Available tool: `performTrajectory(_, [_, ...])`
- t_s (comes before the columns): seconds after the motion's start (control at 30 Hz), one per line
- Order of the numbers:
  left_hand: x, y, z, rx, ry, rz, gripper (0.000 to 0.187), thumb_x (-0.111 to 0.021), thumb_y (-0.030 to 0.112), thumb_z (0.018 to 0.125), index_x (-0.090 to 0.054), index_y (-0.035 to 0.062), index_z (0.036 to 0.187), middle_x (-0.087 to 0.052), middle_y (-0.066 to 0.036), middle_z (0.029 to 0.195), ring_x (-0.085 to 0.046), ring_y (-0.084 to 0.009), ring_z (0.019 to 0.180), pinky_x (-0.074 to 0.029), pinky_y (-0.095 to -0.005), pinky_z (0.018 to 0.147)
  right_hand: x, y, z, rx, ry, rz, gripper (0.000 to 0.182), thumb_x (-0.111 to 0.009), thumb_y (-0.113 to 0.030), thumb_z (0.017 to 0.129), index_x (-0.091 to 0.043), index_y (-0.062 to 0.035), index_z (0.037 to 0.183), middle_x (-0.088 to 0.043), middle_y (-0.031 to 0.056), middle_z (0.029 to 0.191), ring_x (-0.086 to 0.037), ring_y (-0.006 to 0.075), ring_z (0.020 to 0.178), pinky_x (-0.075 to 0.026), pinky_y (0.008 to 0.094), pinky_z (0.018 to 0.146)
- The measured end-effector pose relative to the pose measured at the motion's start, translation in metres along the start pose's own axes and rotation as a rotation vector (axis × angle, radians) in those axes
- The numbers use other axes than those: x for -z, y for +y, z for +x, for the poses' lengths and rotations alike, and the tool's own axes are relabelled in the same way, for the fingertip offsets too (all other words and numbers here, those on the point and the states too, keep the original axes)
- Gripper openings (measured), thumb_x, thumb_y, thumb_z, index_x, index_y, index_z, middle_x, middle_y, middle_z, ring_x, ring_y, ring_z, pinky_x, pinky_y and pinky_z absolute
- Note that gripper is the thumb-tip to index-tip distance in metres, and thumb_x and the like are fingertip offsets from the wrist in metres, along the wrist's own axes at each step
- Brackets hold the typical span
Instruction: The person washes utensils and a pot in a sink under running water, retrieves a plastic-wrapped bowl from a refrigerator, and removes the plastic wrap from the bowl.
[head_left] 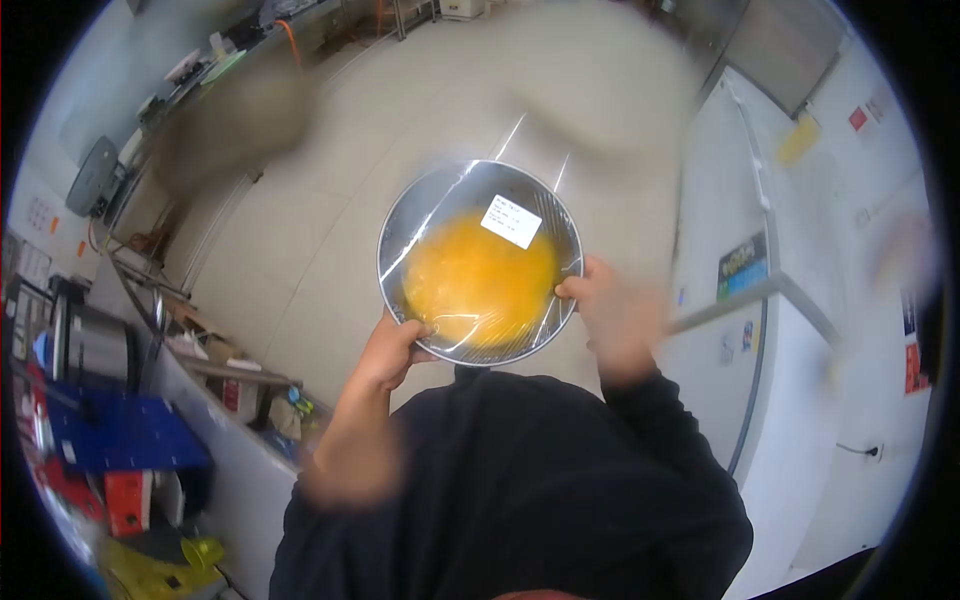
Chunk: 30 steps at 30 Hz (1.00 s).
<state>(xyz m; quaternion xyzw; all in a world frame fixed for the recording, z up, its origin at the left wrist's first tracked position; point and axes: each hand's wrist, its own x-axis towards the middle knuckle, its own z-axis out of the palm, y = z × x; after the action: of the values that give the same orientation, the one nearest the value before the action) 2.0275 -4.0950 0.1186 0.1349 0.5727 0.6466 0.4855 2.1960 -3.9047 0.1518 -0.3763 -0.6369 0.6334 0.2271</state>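
Note:
A round metal bowl [400,225] is held up in front of my body, above the tiled floor. Clear plastic wrap covers its top, and a yellow-orange content [470,280] shows through. On the wrap, near the far right side, lies a white label [512,221] with writing too small to read. My left hand [393,347] grips the lower left rim, its thumb on top. At the right rim my right hand [600,290] holds the bowl, thumb over the edge. Most of the other fingers are hidden or blurred.
White chest-like appliances [710,380] stand on the right. On the left are a metal pot [98,345], a blue board [130,432] and a shelf with assorted items. A long counter runs along the upper left. Tiled floor [330,200] lies ahead. Blurry smudges cover parts of the view.

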Motion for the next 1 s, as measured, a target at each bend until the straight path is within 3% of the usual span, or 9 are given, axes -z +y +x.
performTrajectory(0.3, [0.015,0.111,0.233,-0.010,0.004,-0.034,0.048,-0.043,0.001,0.071,-0.032,0.0011,0.118,-0.050,-0.012,0.101,-0.058,-0.0220,0.080,-0.055,-0.0324,0.059,-0.017,-0.018,0.254,-0.020,0.043,0.160,0.017,-0.051,0.001,0.063,-0.055,0.0038,0.080,-0.054,0.0041,0.068,-0.049,0.0104,0.057,-0.040,0.0226,0.053])
performTrajectory(0.47, [0.010,0.134,0.386,-0.152,0.163,-0.021,0.048,-0.041,-0.002,0.074,-0.027,0.0050,0.120,-0.047,-0.012,0.101,-0.058,-0.0189,0.080,-0.055,-0.0308,0.057,-0.011,-0.015,0.409,-0.046,0.048,0.250,0.019,-0.051,0.002,0.064,-0.055,0.0041,0.082,-0.055,0.0048,0.069,-0.051,0.0116,0.058,-0.042,0.0236,0.054])
performTrajectory(0.63, [-0.005,0.211,0.528,-0.204,0.249,-0.012,0.043,-0.053,0.004,0.078,-0.033,0.0021,0.116,-0.046,-0.011,0.107,-0.055,-0.0163,0.084,-0.051,-0.0260,0.062,-0.001,-0.052,0.575,-0.046,0.058,0.359,0.020,-0.050,0.003,0.064,-0.054,0.0040,0.083,-0.055,0.0058,0.072,-0.052,0.0122,0.061,-0.043,0.0238,0.056])
performTrajectory(0.77, [-0.002,0.271,0.650,-0.134,0.242,-0.135,0.039,-0.051,0.003,0.080,-0.036,-0.0011,0.116,-0.052,-0.009,0.101,-0.055,-0.0137,0.079,-0.048,-0.0246,0.068,-0.001,-0.076,0.716,-0.053,0.038,0.317,0.014,-0.048,0.003,0.064,-0.051,0.0020,0.078,-0.054,0.0070,0.069,-0.055,0.0150,0.058,-0.048,0.0267,0.051])
performTrajectory(1.0, [0.015,0.368,0.894,-0.137,0.115,-0.120,0.038,-0.048,0.007,0.084,-0.040,-0.0005,0.121,-0.056,-0.006,0.095,-0.056,-0.0124,0.071,-0.049,-0.0257,0.067,0.000,-0.116,0.970,-0.136,0.025,0.389,0.015,-0.048,0.002,0.064,-0.051,0.0011,0.079,-0.053,0.0073,0.067,-0.054,0.0172,0.053,-0.050,0.0311,0.046])
